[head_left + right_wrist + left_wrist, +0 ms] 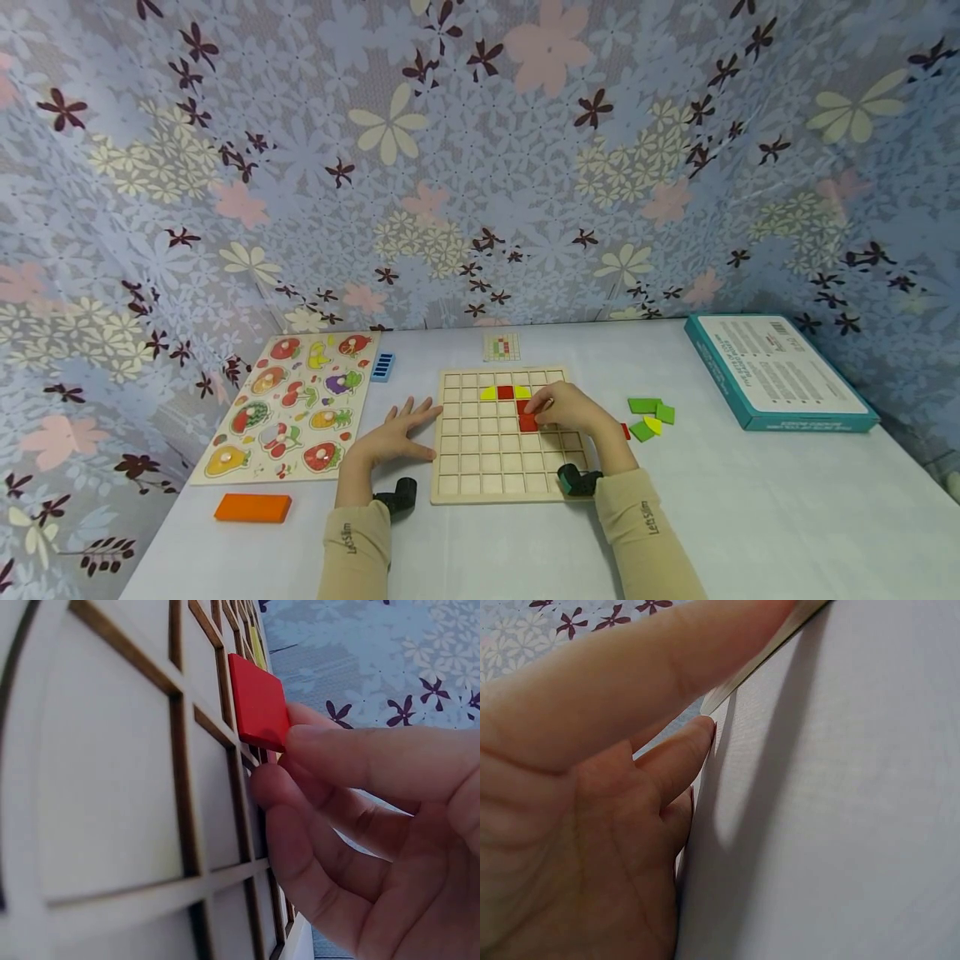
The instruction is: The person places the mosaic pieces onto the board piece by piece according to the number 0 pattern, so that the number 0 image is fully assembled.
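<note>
The light wooden grid board [470, 461] lies flat near the middle of the white bench [487, 550], its front edge facing the person across a stretch of white surface. At its left edge the left hand [393, 437] has its fingers spread and released, the index fingertip at the rim. The right hand [570, 410] reaches in over the right edge, its fingers grasping a flat red square tile [261, 703] by one side. That tile is tilted above the board's cells, and the right wrist's black camera [577, 481] covers the lower right corner.

Near the board's back edge, a red tile [505, 392] sits between yellow rounded tiles. Just beyond that edge lies a small patterned card [502, 347]. On the right, green tiles [644, 406] and a yellow tile [653, 426] lie close together beside the forearm; a wide strip of bench separates them from the teal-and-white box [798, 367] near the right edge. On the left, a blue block [382, 367] lies beside the wooden fruit puzzle [300, 408], with an orange bar [252, 508] in front of it.

The bench's far edge meets a blue-grey floral covering [480, 167] that fills the background.
</note>
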A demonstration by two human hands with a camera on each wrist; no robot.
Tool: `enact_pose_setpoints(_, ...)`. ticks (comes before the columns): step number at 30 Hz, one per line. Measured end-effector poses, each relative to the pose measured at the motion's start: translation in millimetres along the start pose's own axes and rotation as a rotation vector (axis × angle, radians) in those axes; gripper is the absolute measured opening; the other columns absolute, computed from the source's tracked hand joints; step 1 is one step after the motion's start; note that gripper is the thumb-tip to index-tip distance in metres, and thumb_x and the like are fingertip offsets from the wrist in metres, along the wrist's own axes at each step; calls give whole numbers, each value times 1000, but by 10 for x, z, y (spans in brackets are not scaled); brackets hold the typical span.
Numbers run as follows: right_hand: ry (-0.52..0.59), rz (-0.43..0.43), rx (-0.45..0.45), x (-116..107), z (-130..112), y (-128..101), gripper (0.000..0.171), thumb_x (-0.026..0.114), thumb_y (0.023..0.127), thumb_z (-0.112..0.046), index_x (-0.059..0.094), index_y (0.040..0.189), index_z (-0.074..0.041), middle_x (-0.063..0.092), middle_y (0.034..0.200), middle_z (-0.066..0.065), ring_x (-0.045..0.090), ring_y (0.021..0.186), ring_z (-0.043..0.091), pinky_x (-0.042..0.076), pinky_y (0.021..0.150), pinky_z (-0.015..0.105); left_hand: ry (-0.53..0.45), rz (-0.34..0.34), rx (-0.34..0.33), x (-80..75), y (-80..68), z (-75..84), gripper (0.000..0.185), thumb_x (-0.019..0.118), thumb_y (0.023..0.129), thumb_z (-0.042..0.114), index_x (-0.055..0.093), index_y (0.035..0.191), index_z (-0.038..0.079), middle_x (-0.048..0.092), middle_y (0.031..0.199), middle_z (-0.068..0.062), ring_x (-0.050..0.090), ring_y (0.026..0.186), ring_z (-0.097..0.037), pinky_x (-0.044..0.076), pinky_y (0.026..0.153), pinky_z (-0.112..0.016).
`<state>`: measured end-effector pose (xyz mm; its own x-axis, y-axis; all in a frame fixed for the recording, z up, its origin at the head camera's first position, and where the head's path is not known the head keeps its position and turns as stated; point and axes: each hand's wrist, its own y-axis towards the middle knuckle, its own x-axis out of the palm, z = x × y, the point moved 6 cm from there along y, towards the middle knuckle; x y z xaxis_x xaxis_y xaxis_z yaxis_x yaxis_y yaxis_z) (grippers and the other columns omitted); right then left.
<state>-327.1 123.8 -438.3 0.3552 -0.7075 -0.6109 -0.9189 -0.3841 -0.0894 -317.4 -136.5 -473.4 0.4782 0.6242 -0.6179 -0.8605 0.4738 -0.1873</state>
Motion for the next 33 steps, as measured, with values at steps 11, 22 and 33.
enact_pose_setpoints(11,-13,7,-13,9,17,8,12,65,80,0,69,91,0,66,91,8,58,81,18,51,72,34,-6,3,-5,-2,6,-15,83,78,70,20,37,142,13,15,153,-9,-7,141,-32,-9,113,-48)
enact_pose_setpoints(22,-7,7,-12,7,25,19,15,62,80,3,69,93,0,64,89,9,56,79,18,50,69,31,-10,9,-4,-9,21,-17,83,78,70,19,37,142,13,15,153,-9,-7,141,-31,-9,113,-48)
enact_pose_setpoints(33,50,-8,-16,-9,62,26,17,64,79,0,68,96,0,63,87,9,55,76,17,49,63,29,-17,8,-7,-1,19,-29,83,78,69,19,38,142,13,16,153,-9,-7,141,-32,-9,113,-49)
